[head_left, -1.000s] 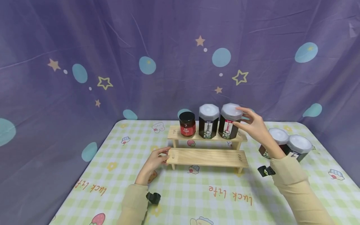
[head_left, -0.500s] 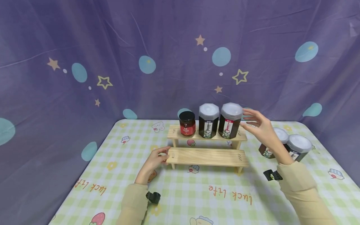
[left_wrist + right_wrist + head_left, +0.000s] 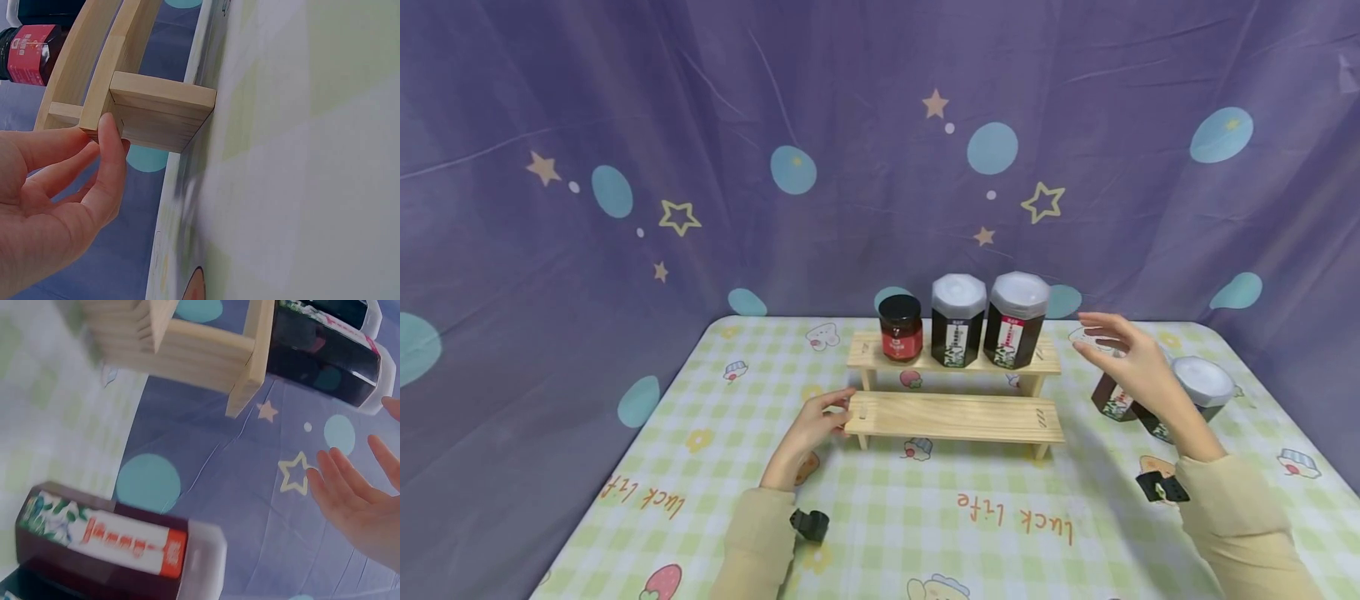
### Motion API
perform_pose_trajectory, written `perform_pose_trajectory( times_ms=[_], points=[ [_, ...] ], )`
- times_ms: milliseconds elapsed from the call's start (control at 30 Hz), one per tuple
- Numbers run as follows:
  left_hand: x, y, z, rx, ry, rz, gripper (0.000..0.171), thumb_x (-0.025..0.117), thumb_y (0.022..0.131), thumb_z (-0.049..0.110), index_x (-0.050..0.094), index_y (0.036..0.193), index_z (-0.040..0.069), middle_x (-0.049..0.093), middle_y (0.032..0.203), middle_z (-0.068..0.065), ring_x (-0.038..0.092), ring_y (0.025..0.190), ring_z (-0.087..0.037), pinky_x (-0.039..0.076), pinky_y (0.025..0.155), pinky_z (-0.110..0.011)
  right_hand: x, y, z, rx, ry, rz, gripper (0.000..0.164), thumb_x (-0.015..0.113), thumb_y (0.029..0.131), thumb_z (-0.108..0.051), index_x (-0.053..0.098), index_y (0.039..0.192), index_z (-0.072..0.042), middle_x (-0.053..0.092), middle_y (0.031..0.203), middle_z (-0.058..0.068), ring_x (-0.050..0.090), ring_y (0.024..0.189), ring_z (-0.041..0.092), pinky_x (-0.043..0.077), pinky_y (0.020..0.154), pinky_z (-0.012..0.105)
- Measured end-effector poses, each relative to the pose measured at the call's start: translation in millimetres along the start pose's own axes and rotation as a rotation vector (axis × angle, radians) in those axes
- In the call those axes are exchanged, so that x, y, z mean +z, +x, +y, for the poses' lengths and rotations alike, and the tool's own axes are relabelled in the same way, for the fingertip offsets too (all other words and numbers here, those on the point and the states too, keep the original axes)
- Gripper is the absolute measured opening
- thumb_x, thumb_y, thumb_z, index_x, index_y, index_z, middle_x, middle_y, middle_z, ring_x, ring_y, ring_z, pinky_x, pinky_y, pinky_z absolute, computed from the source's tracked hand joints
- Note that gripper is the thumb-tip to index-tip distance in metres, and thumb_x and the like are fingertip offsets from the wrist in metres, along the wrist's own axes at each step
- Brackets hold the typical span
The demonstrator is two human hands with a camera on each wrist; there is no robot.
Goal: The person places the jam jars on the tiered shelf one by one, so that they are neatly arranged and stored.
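Observation:
A two-tier wooden shelf (image 3: 955,415) stands on the table. My left hand (image 3: 811,427) pinches the left end of its lower board between thumb and fingers, as the left wrist view (image 3: 69,187) also shows. On the upper tier stand a small black-lidded jar with a red label (image 3: 901,330) and two larger dark jars with white lids, the middle one (image 3: 958,321) and the right one (image 3: 1017,321). My right hand (image 3: 1138,358) holds nothing, fingers spread and loosely bent, right of the shelf. Behind it, partly hidden, are two more white-lidded jars (image 3: 1204,383) on the table.
A green-checked tablecloth (image 3: 880,517) with cartoon prints covers the table. A purple curtain (image 3: 865,225) with stars and blue ovals hangs behind the far edge. In the right wrist view, a jar with an orange-and-white label (image 3: 119,540) stands near the hand.
My right hand has let go of the right-hand jar on the upper tier and moved right and down, toward the two jars on the table. The left hand stays on the board.

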State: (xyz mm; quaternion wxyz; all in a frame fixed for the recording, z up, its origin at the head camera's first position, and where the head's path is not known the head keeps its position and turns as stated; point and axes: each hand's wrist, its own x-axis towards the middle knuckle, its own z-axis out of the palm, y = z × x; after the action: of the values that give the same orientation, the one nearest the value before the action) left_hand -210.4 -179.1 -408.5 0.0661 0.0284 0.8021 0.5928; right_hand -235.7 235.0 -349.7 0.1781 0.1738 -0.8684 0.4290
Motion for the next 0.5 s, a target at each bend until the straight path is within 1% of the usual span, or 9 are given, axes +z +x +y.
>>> perform_pose_trajectory(
  times_ms=[67, 133, 200, 233, 300, 367, 400, 467, 500],
  points=[
    [0.0, -0.1, 0.2, 0.000, -0.002, -0.001, 0.042, 0.050, 0.085, -0.006, 0.043, 0.126, -0.009, 0.045, 0.108, -0.026, 0.052, 0.069, -0.018, 0.053, 0.071, -0.046, -3, -3, 4, 0.004, -0.009, 0.012, 0.042, 0.061, 0.084, -0.015, 0.049, 0.123, -0.005, 0.051, 0.111, -0.007, 0.046, 0.096, -0.007, 0.040, 0.081, 0.005],
    [-0.1, -0.3, 0.4, -0.001, -0.003, -0.001, 0.042, 0.050, 0.085, -0.006, 0.043, 0.126, -0.008, 0.045, 0.108, -0.026, 0.052, 0.069, -0.018, 0.053, 0.072, -0.047, -6, -6, 8, -0.004, -0.017, 0.022, 0.041, 0.062, 0.083, -0.014, 0.050, 0.122, -0.003, 0.049, 0.110, -0.013, 0.046, 0.096, -0.008, 0.039, 0.080, 0.004],
    [0.0, -0.6, 0.6, -0.002, -0.004, 0.001, 0.042, 0.050, 0.085, -0.006, 0.043, 0.126, -0.008, 0.045, 0.108, -0.025, 0.052, 0.069, -0.018, 0.052, 0.072, -0.048, -8, -9, 13, -0.020, -0.006, 0.039, 0.040, 0.062, 0.083, -0.012, 0.052, 0.120, -0.002, 0.052, 0.111, -0.007, 0.046, 0.096, -0.006, 0.040, 0.081, 0.004],
    [0.0, -0.9, 1.1, -0.002, -0.005, 0.002, 0.042, 0.050, 0.085, -0.006, 0.043, 0.126, -0.008, 0.045, 0.108, -0.025, 0.052, 0.069, -0.018, 0.052, 0.072, -0.048, -9, -10, 19, -0.026, -0.006, 0.047, 0.040, 0.063, 0.082, -0.012, 0.052, 0.120, -0.002, 0.053, 0.112, -0.003, 0.048, 0.097, -0.003, 0.041, 0.083, 0.007],
    [0.1, -1.3, 1.7, 0.000, -0.004, 0.005, 0.042, 0.050, 0.085, -0.006, 0.043, 0.126, -0.008, 0.045, 0.107, -0.025, 0.052, 0.068, -0.018, 0.053, 0.071, -0.047, -10, -12, 38, -0.038, 0.021, 0.058, 0.040, 0.063, 0.082, -0.012, 0.053, 0.120, -0.003, 0.054, 0.114, 0.007, 0.049, 0.099, 0.002, 0.041, 0.087, 0.010],
    [0.2, -1.3, 1.9, 0.002, -0.002, 0.005, 0.042, 0.050, 0.085, -0.007, 0.043, 0.126, -0.009, 0.045, 0.107, -0.025, 0.052, 0.068, -0.018, 0.053, 0.071, -0.048, -10, -14, 61, -0.019, -0.010, 0.083, 0.042, 0.064, 0.081, -0.019, 0.054, 0.121, -0.011, 0.054, 0.117, 0.006, 0.049, 0.099, 0.003, 0.041, 0.087, 0.010],
    [0.2, -1.5, 2.2, 0.003, 0.000, 0.004, 0.042, 0.050, 0.085, -0.007, 0.043, 0.126, -0.009, 0.046, 0.107, -0.025, 0.052, 0.067, -0.018, 0.053, 0.071, -0.048, -10, -15, 71, -0.008, -0.011, 0.081, 0.043, 0.065, 0.081, -0.021, 0.054, 0.121, -0.013, 0.053, 0.118, 0.006, 0.049, 0.101, 0.007, 0.041, 0.090, 0.013],
    [0.2, -1.4, 2.1, 0.003, -0.001, 0.002, 0.042, 0.050, 0.085, -0.007, 0.043, 0.126, -0.009, 0.046, 0.107, -0.025, 0.052, 0.067, -0.017, 0.052, 0.071, -0.048, -11, -17, 90, 0.018, -0.026, 0.101, 0.043, 0.066, 0.080, -0.023, 0.055, 0.121, -0.018, 0.053, 0.117, 0.001, 0.048, 0.101, 0.004, 0.038, 0.090, 0.009],
    [0.1, -1.3, 1.9, 0.002, -0.001, 0.000, 0.042, 0.050, 0.085, -0.007, 0.043, 0.126, -0.009, 0.046, 0.107, -0.025, 0.052, 0.067, -0.017, 0.052, 0.071, -0.048, -11, -19, 92, 0.026, -0.045, 0.108, 0.043, 0.066, 0.080, -0.023, 0.055, 0.121, -0.019, 0.053, 0.117, 0.000, 0.048, 0.101, 0.004, 0.039, 0.090, 0.011]
  ],
)
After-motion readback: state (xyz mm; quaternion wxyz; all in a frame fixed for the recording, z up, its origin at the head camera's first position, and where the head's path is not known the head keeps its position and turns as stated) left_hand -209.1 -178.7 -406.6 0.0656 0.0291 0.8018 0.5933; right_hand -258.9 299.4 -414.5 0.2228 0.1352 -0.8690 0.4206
